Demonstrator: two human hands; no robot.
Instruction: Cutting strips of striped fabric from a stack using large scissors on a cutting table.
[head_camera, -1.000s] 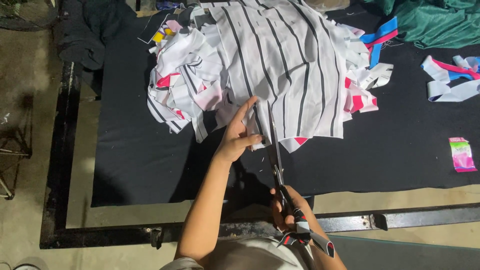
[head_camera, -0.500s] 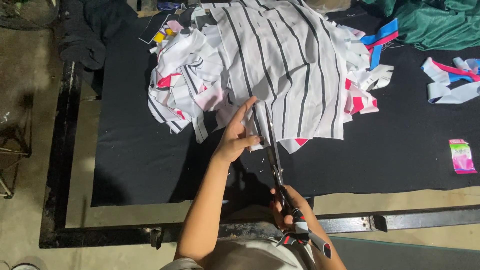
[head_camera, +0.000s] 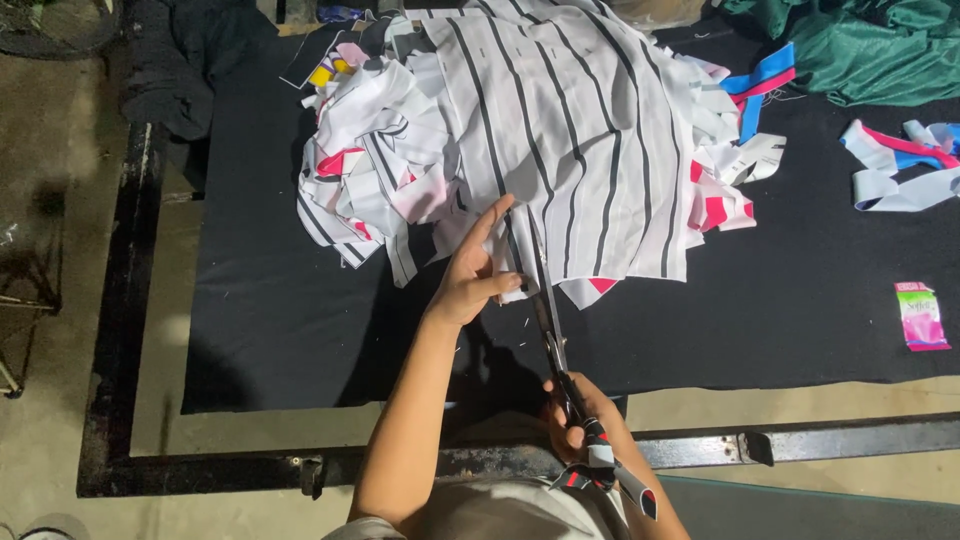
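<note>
Pinching striped cloth (head_camera: 560, 150) in left hand (head_camera: 478, 275), right hand (head_camera: 572, 410) grip closed around scissors (head_camera: 548, 320).

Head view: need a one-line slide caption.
Left hand steadies white black-striped fabric on a black-covered table while the right hand works scissors into its edge.
</note>
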